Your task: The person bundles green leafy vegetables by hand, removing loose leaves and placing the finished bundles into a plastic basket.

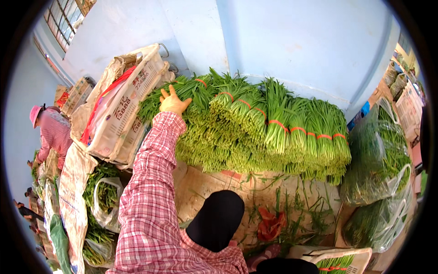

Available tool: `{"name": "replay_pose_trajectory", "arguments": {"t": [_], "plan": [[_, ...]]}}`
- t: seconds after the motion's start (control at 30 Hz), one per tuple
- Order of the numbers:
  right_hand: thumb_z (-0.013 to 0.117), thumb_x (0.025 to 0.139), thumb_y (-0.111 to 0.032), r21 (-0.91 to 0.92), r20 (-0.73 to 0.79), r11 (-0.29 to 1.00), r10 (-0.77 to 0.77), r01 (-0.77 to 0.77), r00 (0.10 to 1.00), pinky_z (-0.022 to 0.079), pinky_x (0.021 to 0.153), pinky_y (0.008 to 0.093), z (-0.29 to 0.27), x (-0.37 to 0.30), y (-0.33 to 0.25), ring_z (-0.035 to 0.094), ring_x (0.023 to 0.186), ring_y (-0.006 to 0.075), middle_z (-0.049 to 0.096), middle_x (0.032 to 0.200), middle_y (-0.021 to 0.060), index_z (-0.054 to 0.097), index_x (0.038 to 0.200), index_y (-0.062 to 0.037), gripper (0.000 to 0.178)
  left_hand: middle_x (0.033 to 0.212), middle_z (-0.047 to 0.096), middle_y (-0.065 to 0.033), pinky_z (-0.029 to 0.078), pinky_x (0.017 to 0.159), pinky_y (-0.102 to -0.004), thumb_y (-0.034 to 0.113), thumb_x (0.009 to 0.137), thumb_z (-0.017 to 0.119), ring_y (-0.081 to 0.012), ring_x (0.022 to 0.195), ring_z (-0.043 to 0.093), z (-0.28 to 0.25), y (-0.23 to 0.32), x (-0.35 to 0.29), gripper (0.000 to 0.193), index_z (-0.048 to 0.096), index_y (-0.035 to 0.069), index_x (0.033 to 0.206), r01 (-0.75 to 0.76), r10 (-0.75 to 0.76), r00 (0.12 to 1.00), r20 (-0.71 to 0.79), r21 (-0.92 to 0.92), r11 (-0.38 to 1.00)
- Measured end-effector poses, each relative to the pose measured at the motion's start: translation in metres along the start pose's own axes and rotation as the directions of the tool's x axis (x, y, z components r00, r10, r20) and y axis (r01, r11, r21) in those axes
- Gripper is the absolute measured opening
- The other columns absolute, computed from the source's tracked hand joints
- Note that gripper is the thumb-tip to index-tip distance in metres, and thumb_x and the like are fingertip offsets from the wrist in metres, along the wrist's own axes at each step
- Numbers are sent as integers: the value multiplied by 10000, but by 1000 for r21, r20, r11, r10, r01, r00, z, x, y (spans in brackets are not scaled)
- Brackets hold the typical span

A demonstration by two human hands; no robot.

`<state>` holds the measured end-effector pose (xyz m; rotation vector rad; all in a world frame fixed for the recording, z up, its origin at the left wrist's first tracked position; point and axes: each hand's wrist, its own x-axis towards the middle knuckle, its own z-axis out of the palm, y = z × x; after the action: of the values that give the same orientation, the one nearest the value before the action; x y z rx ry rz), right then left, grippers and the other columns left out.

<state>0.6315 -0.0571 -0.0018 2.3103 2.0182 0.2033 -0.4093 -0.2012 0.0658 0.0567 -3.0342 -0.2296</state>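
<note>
My left hand (174, 101), in a yellowish glove, reaches out at the end of a red plaid sleeve. Its fingers are spread over the leafy end of a big stack of green chive-like bundles (228, 130). The palm seems to rest on the leaves, though its underside is hidden. Red-orange bands tie the bundles, and the pale cut stems face me. One banded bundle (277, 125) lies on top near the middle of the stack. No part of my right hand shows.
White plastic crates (121, 109) stand left of the stack, below a blue wall (292, 41). Plastic bags of greens (383, 160) stand on the right; more bagged greens (107, 196) lie left. A red scrap (270, 224) and loose leaves litter the floor. Another person (52, 130) bends at far left.
</note>
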Motion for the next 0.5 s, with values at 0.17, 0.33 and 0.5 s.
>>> {"name": "replay_pose_trajectory", "arguments": {"t": [0.17,0.33,0.5], "plan": [[691,891,-181,111,-87,969,-212,221,973,508,910,367,-77,62,-108,618,1101,307,658,1206,190,634,1250,-43,389,959,721,-170,559,819,-450,79,841,600,-334,945,698,14,-9,50,181,746,59,946,-216,234,964,-129,134,967],[704,894,-149,285,-169,771,-544,569,822,529,871,353,-123,122,-274,662,1028,289,688,1169,166,648,1254,-62,375,1014,714,-168,560,825,-461,74,838,605,-343,985,688,-65,12,68,197,738,75,983,-415,455,875,-167,224,882],[698,912,-224,811,73,390,-807,437,586,528,888,368,-80,114,-438,662,1054,284,684,1208,135,645,1282,-87,398,926,723,-150,576,743,-458,145,827,595,-347,887,709,-170,48,-6,190,747,119,938,-634,703,694,-154,330,699]]}}
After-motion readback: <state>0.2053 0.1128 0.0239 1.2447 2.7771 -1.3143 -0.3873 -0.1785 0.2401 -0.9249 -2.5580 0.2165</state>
